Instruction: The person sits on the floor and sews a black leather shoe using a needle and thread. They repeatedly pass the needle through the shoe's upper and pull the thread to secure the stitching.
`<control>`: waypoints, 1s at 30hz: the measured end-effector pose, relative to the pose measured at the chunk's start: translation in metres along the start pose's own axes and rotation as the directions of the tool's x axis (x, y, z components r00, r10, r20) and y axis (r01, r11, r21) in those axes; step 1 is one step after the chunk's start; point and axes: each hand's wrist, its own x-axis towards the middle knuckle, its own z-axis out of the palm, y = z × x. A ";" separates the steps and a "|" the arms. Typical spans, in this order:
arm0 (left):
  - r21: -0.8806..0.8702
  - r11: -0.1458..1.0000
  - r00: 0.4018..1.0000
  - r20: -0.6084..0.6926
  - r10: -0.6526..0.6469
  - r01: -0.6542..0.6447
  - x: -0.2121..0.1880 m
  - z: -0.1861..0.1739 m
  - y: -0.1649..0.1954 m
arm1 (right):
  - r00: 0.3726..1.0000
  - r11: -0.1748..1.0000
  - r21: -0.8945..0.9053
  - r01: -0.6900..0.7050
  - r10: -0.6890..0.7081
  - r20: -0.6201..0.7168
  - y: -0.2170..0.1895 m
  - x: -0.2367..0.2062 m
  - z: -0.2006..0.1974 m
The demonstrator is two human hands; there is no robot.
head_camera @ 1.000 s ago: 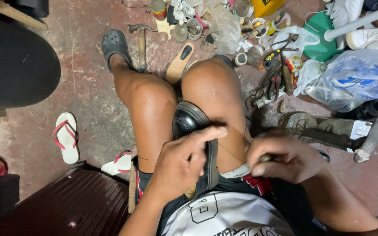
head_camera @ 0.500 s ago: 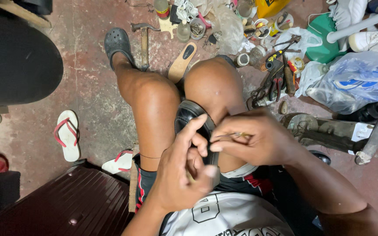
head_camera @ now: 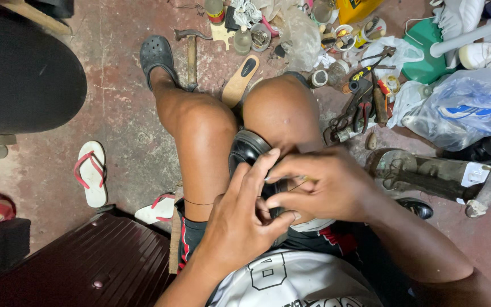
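Black shoe (head_camera: 246, 149) sat wedged btwn the knees, toe at 12 o'clock. Left hand (head_camera: 240, 227) gripped its rear w/ fingers (head_camera: 254, 176) wrapped over the upper. Right hand (head_camera: 328, 185), at 3 o'clock of the shoe, had fingers pinched on a thin thread (head_camera: 298, 183) at the shoe's edge. Hammer (head_camera: 191, 54) lay on the floor at 11 o'clock; pile of tools (head_camera: 359, 105) at 2 o'clock.

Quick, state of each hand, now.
Left hand: closed on the black shoe held between the knees.
Right hand: fingers pinched at the shoe; what they pinch cannot be told.
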 end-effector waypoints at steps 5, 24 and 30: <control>0.053 0.996 0.996 -0.040 -0.076 0.078 0.001 0.004 0.001 | 0.939 0.899 -0.374 0.227 -0.304 -0.163 0.024 -0.004 -0.010; 0.026 0.999 0.996 -0.089 0.032 -0.030 0.001 -0.001 0.012 | 0.994 0.958 -0.270 -0.094 0.077 -0.075 0.059 -0.065 0.035; 0.418 0.906 0.940 -0.280 0.195 -0.063 -0.041 -0.028 -0.021 | 0.927 0.762 0.626 0.168 0.094 -0.364 0.046 -0.068 0.006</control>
